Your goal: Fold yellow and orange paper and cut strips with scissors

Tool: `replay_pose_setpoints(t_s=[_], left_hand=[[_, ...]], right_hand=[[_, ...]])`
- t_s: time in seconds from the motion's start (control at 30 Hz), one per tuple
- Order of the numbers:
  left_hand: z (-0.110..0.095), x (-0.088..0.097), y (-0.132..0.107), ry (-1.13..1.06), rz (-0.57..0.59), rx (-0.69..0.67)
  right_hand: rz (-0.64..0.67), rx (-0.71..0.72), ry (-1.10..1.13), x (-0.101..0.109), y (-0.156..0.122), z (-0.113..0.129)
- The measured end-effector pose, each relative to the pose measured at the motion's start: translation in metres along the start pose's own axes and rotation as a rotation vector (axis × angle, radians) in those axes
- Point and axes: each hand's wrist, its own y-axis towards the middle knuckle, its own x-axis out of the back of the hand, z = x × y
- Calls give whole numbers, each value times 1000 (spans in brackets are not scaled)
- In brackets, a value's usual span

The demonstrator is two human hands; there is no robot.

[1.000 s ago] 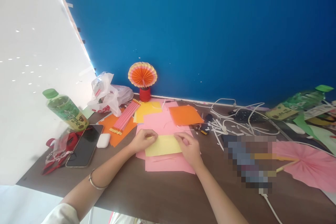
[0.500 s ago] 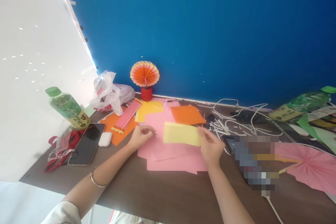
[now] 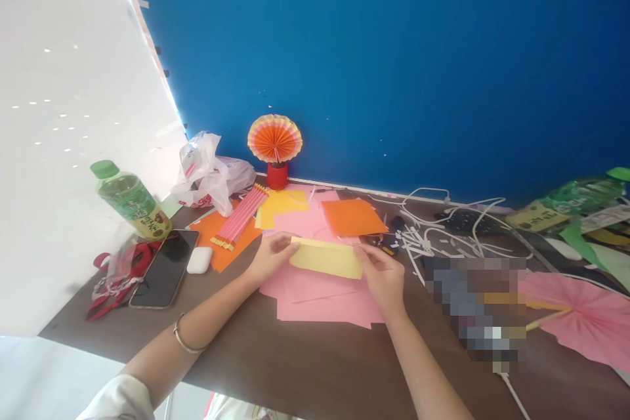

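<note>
A strip of pale yellow paper (image 3: 325, 258) is held level between both hands, over the pink paper sheets (image 3: 315, 302). My left hand (image 3: 272, 257) pinches its left end between thumb and fingers. At the other end, my right hand (image 3: 381, 275) grips the paper the same way. Beyond the hands lie an orange paper sheet (image 3: 355, 217) and a yellow sheet (image 3: 283, 207). Pleated pink paper strips (image 3: 241, 218) with yellow ends rest on another orange sheet (image 3: 236, 258), left of the pink pile.
A round pleated paper fan (image 3: 274, 138) stands in a red holder (image 3: 277, 176) by the blue wall. At left are a bottle (image 3: 132, 200), a phone (image 3: 165, 269) and a white case (image 3: 199, 260). White cables (image 3: 475, 226) and a pink fan (image 3: 583, 321) lie at right.
My left hand has moved to the yellow paper and taken hold of its left end. My right hand has shifted left with the paper.
</note>
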Motion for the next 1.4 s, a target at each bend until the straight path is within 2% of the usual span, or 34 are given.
replay_pose_setpoints(t_s=[0.07, 0.13, 0.23, 0.37, 0.47, 0.67, 0.8, 0.9, 1.1, 1.27, 1.4], left_hand=[[-2, -1, -2, 80, 2, -20], [-3, -2, -4, 178, -18, -80], [-1, -2, -8, 334, 3, -295], [2, -4, -12, 500, 176, -619], [-2, -8, -15, 597, 215, -699], [-13, -7, -16, 899, 192, -814], [-17, -8, -18, 1035, 266, -823], [-16, -12, -20, 1063, 305, -824], [-6, -15, -21, 1084, 300, -834], [-4, -17, -23, 1087, 283, -844], [-6, -17, -23, 1111, 312, -811]], right_hand=[[13, 99, -104, 1, 1, 0], [-9, 292, -259, -1, 0, 2], [35, 612, -459, -8, -6, 8], [143, 895, -484, -20, -18, 20], [208, 1019, -470, -24, -24, 24], [246, 1079, -628, -25, -26, 25], [297, 1067, -683, -27, -29, 26], [335, 1065, -721, -27, -30, 26], [388, 1060, -709, -26, -31, 24], [377, 1092, -696, -27, -32, 22], [372, 1084, -704, -27, -32, 21]])
